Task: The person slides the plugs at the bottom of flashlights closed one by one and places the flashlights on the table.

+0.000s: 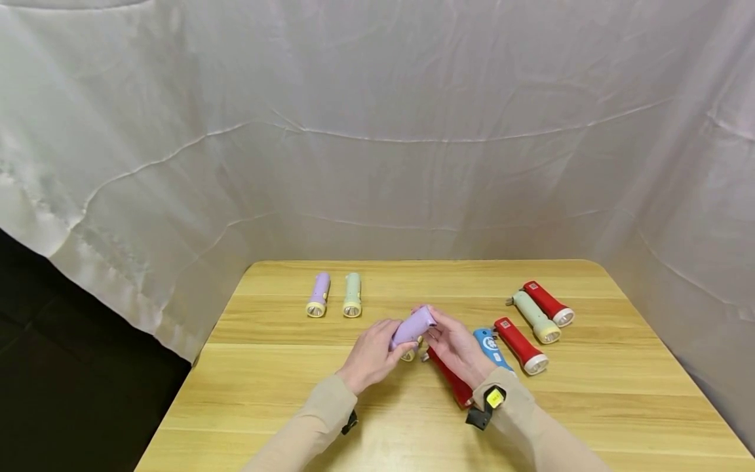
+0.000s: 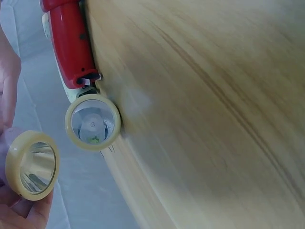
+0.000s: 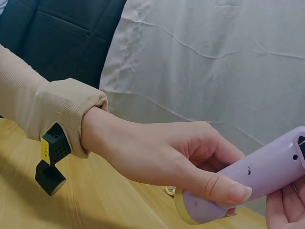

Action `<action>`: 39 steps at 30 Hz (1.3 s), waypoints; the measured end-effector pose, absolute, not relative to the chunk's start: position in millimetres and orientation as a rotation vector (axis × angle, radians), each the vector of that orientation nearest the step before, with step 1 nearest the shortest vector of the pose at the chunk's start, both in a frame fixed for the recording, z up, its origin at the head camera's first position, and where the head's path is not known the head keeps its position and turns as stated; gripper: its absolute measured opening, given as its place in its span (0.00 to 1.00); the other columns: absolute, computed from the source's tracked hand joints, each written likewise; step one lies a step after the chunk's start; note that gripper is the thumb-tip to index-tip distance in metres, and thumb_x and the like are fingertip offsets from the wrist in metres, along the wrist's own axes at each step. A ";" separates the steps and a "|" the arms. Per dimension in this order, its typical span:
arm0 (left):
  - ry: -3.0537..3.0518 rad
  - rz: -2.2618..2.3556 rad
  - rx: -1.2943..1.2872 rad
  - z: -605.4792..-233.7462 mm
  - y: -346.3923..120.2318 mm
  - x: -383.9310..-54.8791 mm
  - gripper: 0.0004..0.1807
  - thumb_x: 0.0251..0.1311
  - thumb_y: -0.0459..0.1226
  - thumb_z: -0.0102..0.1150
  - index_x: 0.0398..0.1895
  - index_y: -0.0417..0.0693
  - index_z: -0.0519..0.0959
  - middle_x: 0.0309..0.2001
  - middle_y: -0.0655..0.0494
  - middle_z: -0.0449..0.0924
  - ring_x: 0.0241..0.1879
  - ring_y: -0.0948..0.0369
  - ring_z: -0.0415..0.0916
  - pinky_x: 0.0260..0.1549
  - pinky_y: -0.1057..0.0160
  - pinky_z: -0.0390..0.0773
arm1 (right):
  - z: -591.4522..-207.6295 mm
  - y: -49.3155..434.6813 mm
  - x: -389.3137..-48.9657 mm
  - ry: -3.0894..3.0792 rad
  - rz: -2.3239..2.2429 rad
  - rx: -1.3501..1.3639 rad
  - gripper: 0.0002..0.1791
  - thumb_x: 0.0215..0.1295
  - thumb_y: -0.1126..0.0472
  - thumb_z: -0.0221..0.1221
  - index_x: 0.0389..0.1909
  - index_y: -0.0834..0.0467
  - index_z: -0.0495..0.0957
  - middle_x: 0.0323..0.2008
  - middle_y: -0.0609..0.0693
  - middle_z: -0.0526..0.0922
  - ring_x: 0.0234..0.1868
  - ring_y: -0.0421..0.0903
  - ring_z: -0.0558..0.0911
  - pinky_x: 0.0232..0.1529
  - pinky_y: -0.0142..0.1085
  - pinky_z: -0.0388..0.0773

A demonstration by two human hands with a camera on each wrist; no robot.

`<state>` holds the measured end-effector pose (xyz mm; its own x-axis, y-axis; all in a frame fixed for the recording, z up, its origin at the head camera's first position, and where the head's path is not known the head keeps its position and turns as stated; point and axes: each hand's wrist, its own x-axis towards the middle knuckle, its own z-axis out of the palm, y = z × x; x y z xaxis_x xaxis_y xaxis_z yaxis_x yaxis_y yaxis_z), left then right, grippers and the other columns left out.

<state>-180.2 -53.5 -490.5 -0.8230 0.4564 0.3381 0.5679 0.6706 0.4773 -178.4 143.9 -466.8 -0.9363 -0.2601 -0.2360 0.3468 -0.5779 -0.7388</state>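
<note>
Both hands hold one purple flashlight (image 1: 411, 329) above the middle of the table. My left hand (image 1: 373, 351) grips it near the head, with the thumb lying along the barrel in the right wrist view. Around the tail end, my right hand (image 1: 457, 344) has its fingers on the body. A dark opening shows at that tail in the right wrist view. The cream-rimmed lens (image 2: 34, 164) of the held flashlight faces the left wrist camera. Beneath it, another cream-rimmed flashlight (image 1: 408, 355) lies on the table, mostly hidden. A red flashlight (image 1: 451, 379) lies partly under my right hand.
At the back left, a purple flashlight (image 1: 320, 292) and a pale green flashlight (image 1: 352, 293) lie side by side. To the right are a blue flashlight (image 1: 491, 346), a red one (image 1: 522, 344), a pale green one (image 1: 533, 316) and another red one (image 1: 545, 301). Grey cloth (image 1: 413, 183) hangs behind the table.
</note>
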 end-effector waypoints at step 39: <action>-2.924 -1.334 -0.981 -471.4 -65.4 -187.9 0.18 0.53 0.45 0.75 0.43 0.48 0.84 0.39 0.56 0.87 0.33 0.70 0.77 0.38 0.70 0.79 | -472.3 159.9 -187.2 1.407 -2.322 -0.090 0.25 0.79 0.54 0.49 0.68 0.65 0.71 0.54 0.45 0.87 0.55 0.40 0.84 0.62 0.37 0.79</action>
<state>-187.9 -65.4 -471.4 -0.8076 0.5883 0.0402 0.4160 0.5201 0.7460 -187.2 159.9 -472.3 -0.9091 -0.3849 -0.1594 0.3195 -0.3985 -0.8597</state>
